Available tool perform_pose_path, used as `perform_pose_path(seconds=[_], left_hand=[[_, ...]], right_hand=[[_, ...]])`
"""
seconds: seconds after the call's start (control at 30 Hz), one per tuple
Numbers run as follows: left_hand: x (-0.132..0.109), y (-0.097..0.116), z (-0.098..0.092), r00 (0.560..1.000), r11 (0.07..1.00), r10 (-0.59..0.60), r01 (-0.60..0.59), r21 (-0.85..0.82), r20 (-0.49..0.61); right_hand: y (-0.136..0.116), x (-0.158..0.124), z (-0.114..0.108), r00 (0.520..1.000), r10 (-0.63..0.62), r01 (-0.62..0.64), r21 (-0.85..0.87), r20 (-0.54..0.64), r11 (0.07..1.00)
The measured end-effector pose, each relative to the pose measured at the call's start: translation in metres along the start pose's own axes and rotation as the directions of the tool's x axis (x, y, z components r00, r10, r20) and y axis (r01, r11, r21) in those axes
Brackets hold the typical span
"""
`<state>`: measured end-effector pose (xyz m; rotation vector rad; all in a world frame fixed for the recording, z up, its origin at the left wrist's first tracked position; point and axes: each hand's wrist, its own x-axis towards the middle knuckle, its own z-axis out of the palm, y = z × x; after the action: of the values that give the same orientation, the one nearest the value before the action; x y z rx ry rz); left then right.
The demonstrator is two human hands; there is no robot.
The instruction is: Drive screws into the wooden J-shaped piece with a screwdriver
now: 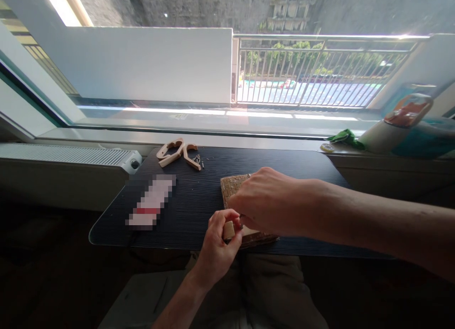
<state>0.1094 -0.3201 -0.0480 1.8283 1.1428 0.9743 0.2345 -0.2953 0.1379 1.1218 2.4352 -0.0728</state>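
My left hand (216, 239) is closed around the end of a small pale wooden piece (229, 230) near the table's front edge. Right against its fingertips is my right hand (261, 196), bent into a fist over a worn, layered brown board (230, 183). A tiny thing shows between the two hands, too small to name. The right fingers point away from view, so what they grip is hidden. More pale wood (250, 235) shows on the board under the right hand; whether it belongs to the held piece, I cannot tell.
On the black table (199, 196), curved wooden parts (172, 151) and several small screws (197, 161) lie at the back left. A blurred-out pinkish object (152, 203) rests at left. Behind are a radiator (71, 158), a windowsill (249, 143) and a green cloth (346, 138).
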Motion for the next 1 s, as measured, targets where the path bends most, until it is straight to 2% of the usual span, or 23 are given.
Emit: perform_pose_path(seconds=[0.2, 0.33, 0.53, 0.7, 0.8, 1.0], left_hand=[[0.001, 0.0, 0.0, 1.0, 0.999, -0.011, 0.011, 0.041, -0.004], [0.002, -0.001, 0.0, 1.0, 0.999, -0.008, 0.008, 0.039, 0.006], [0.002, 0.0, -0.001, 1.0, 0.999, -0.011, 0.011, 0.042, -0.007], [0.0, -0.004, 0.001, 0.999, 0.999, -0.017, 0.018, 0.031, -0.042], [-0.001, -0.006, 0.001, 0.999, 0.999, -0.024, 0.025, 0.032, -0.041], [-0.001, -0.005, 0.0, 0.999, 0.999, -0.022, 0.023, 0.032, -0.031]], right_hand=[[0.001, -0.008, -0.006, 0.998, -0.06, 0.061, 0.037, -0.01, 0.997], [0.002, -0.004, -0.004, 0.999, -0.04, 0.038, 0.068, 0.027, 0.997], [0.002, 0.0, -0.004, 0.999, -0.03, 0.031, 0.054, -0.022, 0.998], [-0.001, -0.001, -0.013, 0.995, -0.099, 0.098, 0.028, 0.015, 0.995], [-0.002, 0.003, -0.012, 0.996, -0.084, 0.083, 0.043, 0.043, 0.996], [-0.002, 0.005, -0.009, 0.999, -0.053, 0.053, 0.044, -0.004, 0.998]])
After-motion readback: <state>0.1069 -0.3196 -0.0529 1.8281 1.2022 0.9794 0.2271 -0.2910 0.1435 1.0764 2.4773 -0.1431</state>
